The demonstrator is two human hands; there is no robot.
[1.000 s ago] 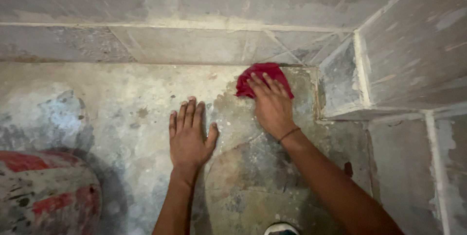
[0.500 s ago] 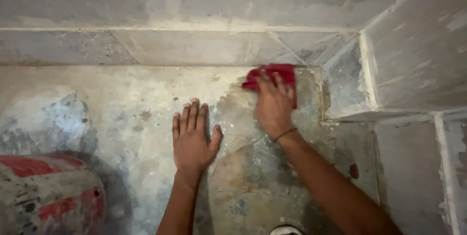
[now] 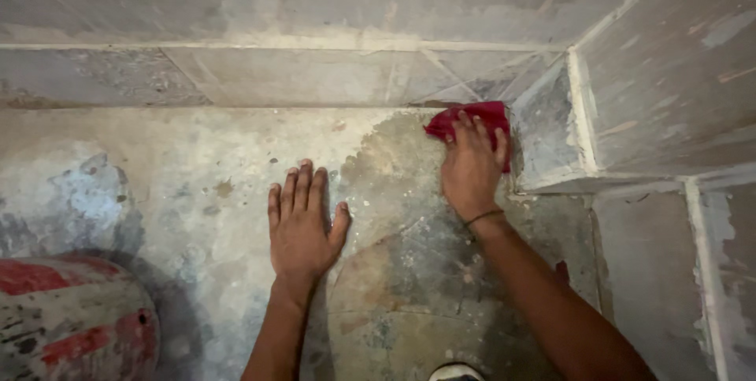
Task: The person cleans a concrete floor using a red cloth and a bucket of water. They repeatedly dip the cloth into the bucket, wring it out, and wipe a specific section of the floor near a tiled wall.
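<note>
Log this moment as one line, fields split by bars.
left hand flat on floor | right hand pressing red cloth into corner by step | wet patch beside cloth

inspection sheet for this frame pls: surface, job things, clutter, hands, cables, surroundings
Surface: stained, patchy floor, darker and damp-looking near the corner.
Job's things: red cloth pressed to the floor in the corner where the walls meet.
Clutter: red-and-grey paint-spattered round object at lower left; white rim of something at the bottom edge, cannot tell what.
Hands: right hand flat on the cloth, fingers spread, no closed grip; left hand flat on bare floor, holding nothing.
Cables: nothing seen.
Surroundings: tiled wall base behind; tiled step or ledge at right, smeared with grout.
</note>
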